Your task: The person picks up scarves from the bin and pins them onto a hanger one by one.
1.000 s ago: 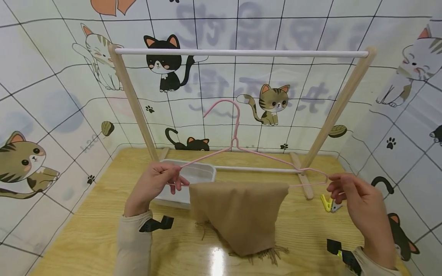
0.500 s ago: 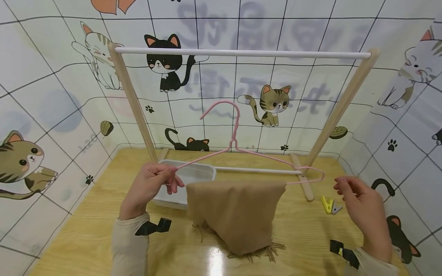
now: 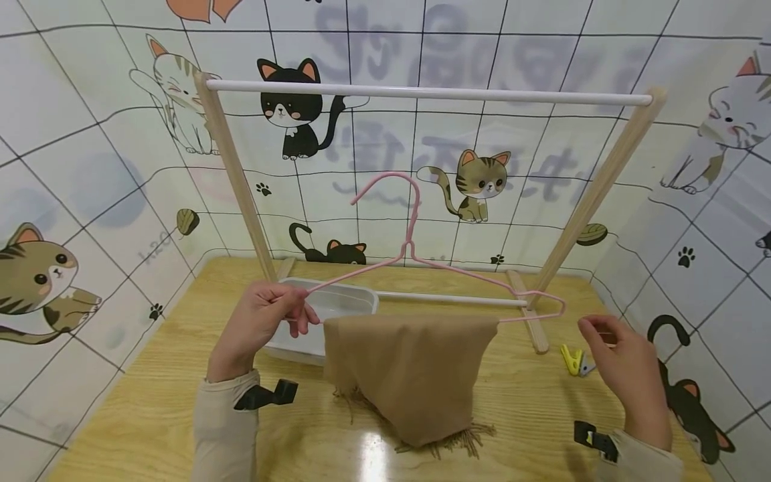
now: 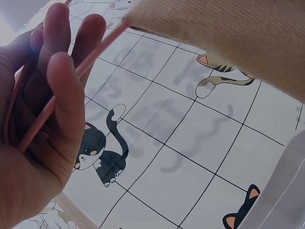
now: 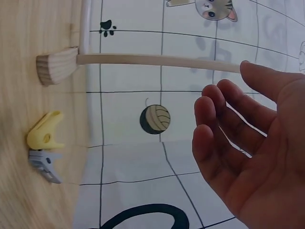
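A pink wire hanger (image 3: pixel 460 270) is held up over the table, its hook pointing upward. My left hand (image 3: pixel 265 321) grips its left end, and in the left wrist view the fingers curl round the pink wire (image 4: pixel 40 121). Over the hanger's lower bar drapes a brown fringed cloth (image 3: pixel 409 375), its front hanging down to a slanted, tasselled edge. My right hand (image 3: pixel 626 375) is off to the right of the hanger's right end, apart from it. In the right wrist view its fingers (image 5: pixel 206 112) are loosely bent, with nothing between them and the thumb.
Behind the hanger stands a rack with a white top rail (image 3: pixel 421 92) and wooden legs (image 3: pixel 593 194). A white plastic basin (image 3: pixel 295 351) sits at the left, partly behind the cloth. Yellow (image 3: pixel 571 360) and grey clips (image 5: pixel 45 164) lie on the wooden table (image 3: pixel 150 402) at the right.
My right hand has come away from the hanger's right end and lowered slightly. The hanger and cloth have shifted a little left with my left hand, which keeps its grip.
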Demonstrator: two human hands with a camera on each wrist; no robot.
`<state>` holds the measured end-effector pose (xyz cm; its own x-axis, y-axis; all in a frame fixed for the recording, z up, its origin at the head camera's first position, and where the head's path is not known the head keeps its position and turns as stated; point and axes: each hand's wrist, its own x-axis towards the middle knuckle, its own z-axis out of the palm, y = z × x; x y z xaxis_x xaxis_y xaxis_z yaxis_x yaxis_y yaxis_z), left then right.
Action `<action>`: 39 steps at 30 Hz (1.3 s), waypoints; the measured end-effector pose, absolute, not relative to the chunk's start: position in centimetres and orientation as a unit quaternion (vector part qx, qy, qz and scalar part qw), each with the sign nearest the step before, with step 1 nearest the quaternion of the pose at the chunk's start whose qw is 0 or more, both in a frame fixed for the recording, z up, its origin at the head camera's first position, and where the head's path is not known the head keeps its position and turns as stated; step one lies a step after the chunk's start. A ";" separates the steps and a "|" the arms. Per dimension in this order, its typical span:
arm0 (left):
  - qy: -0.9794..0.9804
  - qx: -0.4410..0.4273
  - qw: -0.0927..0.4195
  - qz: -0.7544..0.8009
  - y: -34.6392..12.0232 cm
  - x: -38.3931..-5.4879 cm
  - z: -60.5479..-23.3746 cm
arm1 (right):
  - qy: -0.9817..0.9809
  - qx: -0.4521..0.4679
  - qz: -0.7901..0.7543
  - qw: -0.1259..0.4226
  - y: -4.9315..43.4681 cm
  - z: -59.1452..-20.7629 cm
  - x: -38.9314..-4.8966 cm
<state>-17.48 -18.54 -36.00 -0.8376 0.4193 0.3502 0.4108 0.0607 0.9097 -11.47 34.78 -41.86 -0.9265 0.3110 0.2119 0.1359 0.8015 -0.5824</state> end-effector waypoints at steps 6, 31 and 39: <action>0.725 0.292 -0.001 0.624 -18.5 -17.5 -36.0 | -0.944 -0.116 0.276 0.142 35.4 -43.2 -11.9; 0.712 0.307 -0.014 0.631 -18.2 -17.7 -36.4 | -0.950 -0.142 0.271 0.063 37.4 -47.7 -13.6; 0.709 0.320 -0.021 0.628 -18.3 -17.6 -36.3 | -0.955 -0.150 0.255 0.023 37.6 -48.3 -14.1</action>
